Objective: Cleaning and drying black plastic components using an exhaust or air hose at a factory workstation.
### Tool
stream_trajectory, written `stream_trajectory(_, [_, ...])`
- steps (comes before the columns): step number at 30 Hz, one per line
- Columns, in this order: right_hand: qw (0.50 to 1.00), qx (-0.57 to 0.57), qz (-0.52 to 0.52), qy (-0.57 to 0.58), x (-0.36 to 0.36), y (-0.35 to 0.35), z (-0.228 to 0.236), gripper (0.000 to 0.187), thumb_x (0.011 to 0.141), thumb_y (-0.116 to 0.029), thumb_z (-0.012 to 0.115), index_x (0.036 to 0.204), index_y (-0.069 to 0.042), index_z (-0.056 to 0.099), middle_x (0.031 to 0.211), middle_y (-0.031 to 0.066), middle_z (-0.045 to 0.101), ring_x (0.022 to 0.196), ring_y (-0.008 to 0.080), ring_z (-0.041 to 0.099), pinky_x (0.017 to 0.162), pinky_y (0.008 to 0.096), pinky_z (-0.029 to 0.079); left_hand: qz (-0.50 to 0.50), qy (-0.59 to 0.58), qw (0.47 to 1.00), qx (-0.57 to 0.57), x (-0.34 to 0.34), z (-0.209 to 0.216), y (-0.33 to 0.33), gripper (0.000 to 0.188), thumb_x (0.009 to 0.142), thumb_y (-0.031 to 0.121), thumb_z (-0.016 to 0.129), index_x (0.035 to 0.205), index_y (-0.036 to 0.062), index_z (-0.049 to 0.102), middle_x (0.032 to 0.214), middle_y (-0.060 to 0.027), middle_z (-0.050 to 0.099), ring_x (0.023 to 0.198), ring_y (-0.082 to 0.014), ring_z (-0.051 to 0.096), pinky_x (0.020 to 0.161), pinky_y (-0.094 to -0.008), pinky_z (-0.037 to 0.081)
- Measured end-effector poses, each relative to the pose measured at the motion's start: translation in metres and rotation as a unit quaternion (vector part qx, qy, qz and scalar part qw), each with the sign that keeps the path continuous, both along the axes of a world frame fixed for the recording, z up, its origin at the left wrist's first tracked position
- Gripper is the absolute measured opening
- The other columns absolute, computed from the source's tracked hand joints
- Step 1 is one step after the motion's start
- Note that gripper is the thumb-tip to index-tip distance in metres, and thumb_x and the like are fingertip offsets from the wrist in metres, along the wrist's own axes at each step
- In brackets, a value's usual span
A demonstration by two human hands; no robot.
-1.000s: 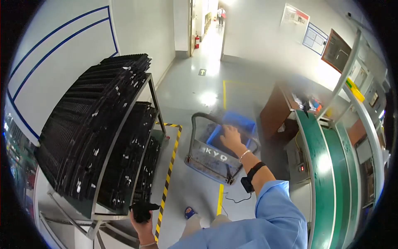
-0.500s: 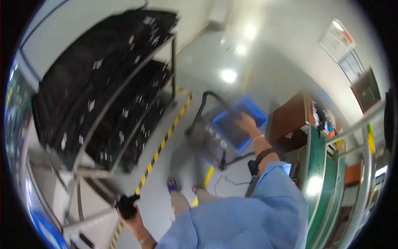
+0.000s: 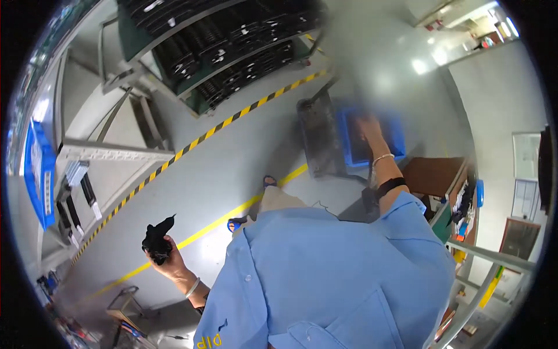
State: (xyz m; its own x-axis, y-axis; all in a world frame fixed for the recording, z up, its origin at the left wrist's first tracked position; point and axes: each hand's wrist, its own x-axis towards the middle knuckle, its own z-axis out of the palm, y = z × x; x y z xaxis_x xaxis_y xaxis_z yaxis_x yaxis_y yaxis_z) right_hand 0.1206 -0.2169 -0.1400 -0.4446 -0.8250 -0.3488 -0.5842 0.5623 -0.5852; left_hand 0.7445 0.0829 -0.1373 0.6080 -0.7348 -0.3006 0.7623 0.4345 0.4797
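In my left hand (image 3: 168,263) is a dark black bundle (image 3: 157,241), its thin end sticking up past my fingers. I cannot make out whether it is cord or cloth. My right arm reaches forward, and my right hand (image 3: 368,125) is over the blue crate (image 3: 349,139), near its far side. The fingers are blurred, so their grip does not show. Beside the crate on its left lies a dark flat platform (image 3: 319,136), like the deck of a trolley.
A rack (image 3: 232,46) of black parts stands at the far left behind a yellow-black floor stripe (image 3: 232,119). Metal shelving (image 3: 116,152) with a blue bin (image 3: 39,174) is on the left. A brown cabinet (image 3: 433,174) and rails (image 3: 494,253) stand on the right.
My body has turned right, so the rack has swung up and left in view. The crate and my right hand have shifted up and right; my left hand still carries the black bundle.
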Motion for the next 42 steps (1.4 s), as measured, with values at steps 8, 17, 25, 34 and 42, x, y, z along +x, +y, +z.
stream_trajectory(8, [0.998,0.002,0.041,0.038,-0.006,0.019,-0.028,0.034,0.077,-0.028,0.059,0.098,-0.003,0.049,0.067,0.0095,0.058,0.051,0.0170,0.057,0.043,0.0314,0.046,0.081,0.038,0.996,-0.025,0.019,0.014,0.105,0.032,0.087,0.019,0.050,0.113,0.0012,0.053,0.122,-0.0124,0.053,0.108,-0.0250,0.050,0.088,-0.0409,0.044])
stream_trajectory(17, [0.943,-0.206,0.132,0.225,-0.055,0.008,-0.077,0.031,0.077,-0.027,0.056,0.069,0.004,0.057,0.054,0.0117,0.054,0.045,0.0220,0.053,0.043,0.0394,0.039,0.174,0.053,0.983,-0.023,0.076,0.001,0.247,0.030,0.087,0.019,0.051,0.112,0.0025,0.054,0.119,-0.0113,0.054,0.107,-0.0242,0.050,0.089,-0.0413,0.042])
stream_trajectory(25, [0.946,-0.113,0.071,0.295,0.026,0.027,-0.070,0.037,0.075,-0.029,0.057,0.083,0.007,0.060,0.073,0.0230,0.062,0.076,0.0385,0.063,0.065,0.0471,0.046,0.296,0.033,0.952,0.065,0.125,0.009,0.360,0.033,0.084,0.026,0.055,0.111,0.0070,0.057,0.115,-0.0102,0.057,0.106,-0.0242,0.052,0.088,-0.0430,0.043])
stream_trajectory(34, [0.939,-0.084,0.070,0.325,0.169,0.096,-0.032,0.037,0.078,-0.025,0.053,0.099,0.006,0.053,0.082,0.0249,0.062,0.085,0.0423,0.060,0.071,0.0468,0.047,0.255,0.018,0.966,0.048,0.200,0.015,0.326,0.032,0.084,0.025,0.055,0.110,0.0062,0.057,0.115,-0.0102,0.057,0.106,-0.0250,0.052,0.087,-0.0435,0.043])
stream_trajectory(42, [0.595,0.049,0.420,0.684,0.246,0.188,-0.010,0.018,0.083,-0.008,0.048,0.077,-0.011,0.065,0.076,0.0060,0.065,0.072,0.0156,0.063,0.057,0.0328,0.046,0.132,-0.513,0.769,0.358,0.242,0.021,0.299,0.046,0.072,-0.006,0.058,0.117,-0.0071,0.049,0.109,-0.0145,0.053,0.095,-0.0210,0.052,0.079,-0.0309,0.046])
